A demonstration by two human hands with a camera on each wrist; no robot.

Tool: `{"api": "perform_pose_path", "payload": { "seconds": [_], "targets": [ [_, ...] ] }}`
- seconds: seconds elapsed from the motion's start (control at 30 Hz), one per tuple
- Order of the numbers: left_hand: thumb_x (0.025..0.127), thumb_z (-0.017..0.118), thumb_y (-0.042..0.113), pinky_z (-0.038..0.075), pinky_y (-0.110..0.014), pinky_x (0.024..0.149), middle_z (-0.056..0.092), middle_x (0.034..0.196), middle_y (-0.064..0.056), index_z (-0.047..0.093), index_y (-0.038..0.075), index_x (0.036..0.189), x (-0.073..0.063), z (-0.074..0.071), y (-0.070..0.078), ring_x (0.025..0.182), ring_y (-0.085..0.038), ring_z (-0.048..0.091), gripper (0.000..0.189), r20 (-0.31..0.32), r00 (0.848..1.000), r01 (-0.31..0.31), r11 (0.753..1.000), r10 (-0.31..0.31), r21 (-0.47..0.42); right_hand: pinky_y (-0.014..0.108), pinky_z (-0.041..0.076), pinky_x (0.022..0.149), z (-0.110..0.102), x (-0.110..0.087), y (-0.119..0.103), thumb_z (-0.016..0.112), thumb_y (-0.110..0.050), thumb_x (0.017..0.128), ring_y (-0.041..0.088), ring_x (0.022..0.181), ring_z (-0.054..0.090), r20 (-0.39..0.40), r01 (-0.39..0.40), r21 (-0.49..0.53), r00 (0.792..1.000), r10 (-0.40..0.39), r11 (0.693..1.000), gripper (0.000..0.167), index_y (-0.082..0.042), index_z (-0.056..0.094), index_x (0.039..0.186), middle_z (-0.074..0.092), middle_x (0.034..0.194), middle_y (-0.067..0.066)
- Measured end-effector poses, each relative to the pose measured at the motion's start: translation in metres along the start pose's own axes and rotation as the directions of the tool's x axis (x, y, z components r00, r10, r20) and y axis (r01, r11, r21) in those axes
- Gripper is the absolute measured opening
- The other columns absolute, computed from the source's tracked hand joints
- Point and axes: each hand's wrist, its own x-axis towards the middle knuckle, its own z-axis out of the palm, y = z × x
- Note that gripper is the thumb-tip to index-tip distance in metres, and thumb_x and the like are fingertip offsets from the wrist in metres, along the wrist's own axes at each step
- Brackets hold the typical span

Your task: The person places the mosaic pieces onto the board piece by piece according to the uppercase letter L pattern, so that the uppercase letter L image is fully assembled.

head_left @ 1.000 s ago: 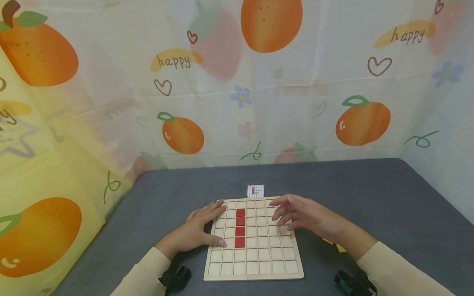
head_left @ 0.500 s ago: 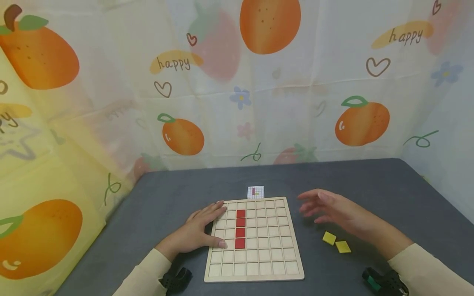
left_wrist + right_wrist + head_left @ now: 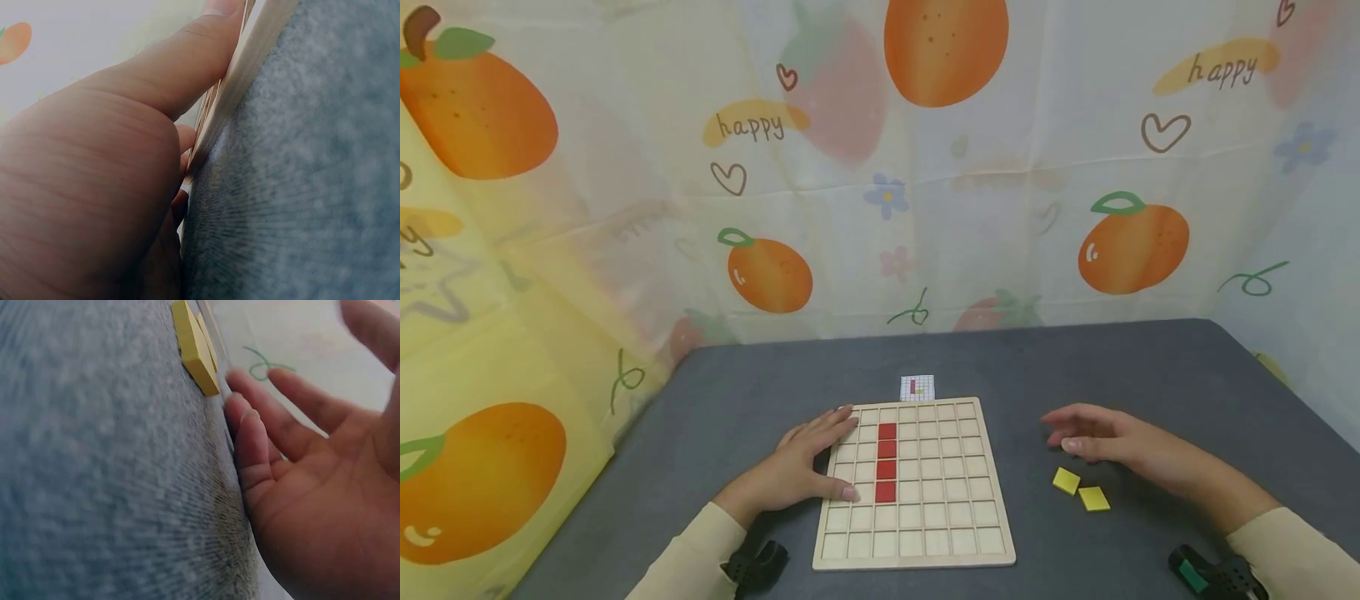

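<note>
A wooden grid board (image 3: 936,546) lies on the dark table, with a column of several red square tiles (image 3: 887,470) in its cells. My left hand (image 3: 805,462) rests on the board's left edge, thumb and fingers spread over the rim; the left wrist view shows the thumb (image 3: 187,62) along the board's side (image 3: 250,62). Two yellow square tiles (image 3: 1066,480) lie on the table right of the board. Just behind them, my right hand (image 3: 1112,437) holds nothing, its fingers loosely bent. In the right wrist view its fingers (image 3: 253,440) are low beside the yellow tiles (image 3: 194,350).
A small printed card (image 3: 917,388) with a grid pattern lies against the board's far edge. A fruit-print curtain (image 3: 850,250) hangs behind the dark grey table (image 3: 760,375) and along its left side.
My right hand has moved right from over the board to behind the yellow tiles, uncovering them. The left hand and the board have stayed in place.
</note>
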Motion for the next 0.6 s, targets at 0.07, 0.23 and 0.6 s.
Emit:
{"api": "perform_pose_path", "payload": {
  "seconds": [0.07, 0.23, 0.6],
  "targets": [
    [0.086, 0.091, 0.055, 0.007, -0.069, 0.123, 0.024, 0.179, -0.005, 0.04, 0.012, 0.171, -0.0001, 0.0, -0.0004, 0.164, -0.034, 0.015, 0.108, 0.001, 1.0, 0.001, 1.0, -0.001, 0.003, 0.033, 0.054, 0.098, 0.0001, -0.0007, 0.0011, 0.06, -0.016, 0.113, 0.025, 0.124, 0.063, 0.049, 0.017, 0.003, 0.999, -0.017, 1.0, 0.052, 0.006, 0.047, 0.159, 0.06, 0.143, 0.021],
    [0.086, 0.091, 0.055, 0.006, -0.069, 0.123, 0.023, 0.179, -0.005, 0.04, 0.012, 0.171, 0.0003, 0.0, -0.0003, 0.164, -0.034, 0.015, 0.108, 0.003, 1.0, 0.011, 1.0, -0.011, 0.0, 0.032, 0.055, 0.092, 0.0003, -0.0011, 0.0038, 0.063, -0.005, 0.11, 0.025, 0.113, 0.061, 0.165, 0.093, 0.018, 0.982, -0.094, 0.996, 0.046, 0.006, 0.054, 0.154, 0.06, 0.14, 0.025],
    [0.086, 0.091, 0.056, 0.005, -0.069, 0.123, 0.023, 0.179, -0.004, 0.039, 0.014, 0.171, 0.0005, 0.0004, -0.0013, 0.165, -0.032, 0.014, 0.108, 0.002, 1.0, 0.009, 1.0, -0.009, 0.0, 0.031, 0.053, 0.091, 0.0052, -0.0003, -0.0009, 0.069, -0.004, 0.103, 0.027, 0.117, 0.062, 0.161, 0.074, -0.143, 0.986, -0.051, 0.987, 0.041, -0.01, 0.068, 0.143, 0.064, 0.137, 0.016]
  ]
}}
